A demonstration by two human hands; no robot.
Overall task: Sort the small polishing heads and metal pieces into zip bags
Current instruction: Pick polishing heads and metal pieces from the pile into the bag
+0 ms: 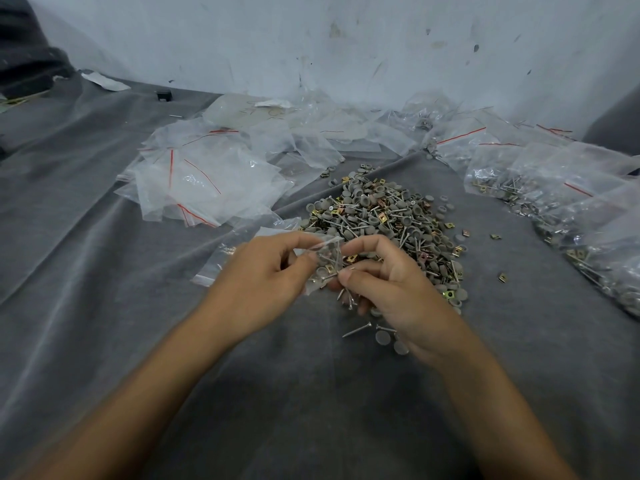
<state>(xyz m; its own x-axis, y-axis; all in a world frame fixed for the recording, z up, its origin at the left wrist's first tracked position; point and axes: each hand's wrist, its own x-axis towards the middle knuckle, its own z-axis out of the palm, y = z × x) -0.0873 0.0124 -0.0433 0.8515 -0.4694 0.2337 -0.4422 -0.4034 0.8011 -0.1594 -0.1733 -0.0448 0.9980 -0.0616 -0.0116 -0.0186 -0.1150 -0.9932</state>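
Just under R hand (391, 292): stray grey heads (382, 337) lie on the cloth (311, 393). L hand (263, 271) pinches the small zip bag (323, 258) near its mouth, prob. so it gapes for filling. R hand pinches a bunch of pins (347, 296) at the bag's edge, ready to feed in. Just beyond the fingers, the mixed pile (391, 216) is w/in easy reach. Farther out, empty bags (207, 181) lie left of L hand and filled bags (554, 199) right of R hand, so stock and done work stay apart.
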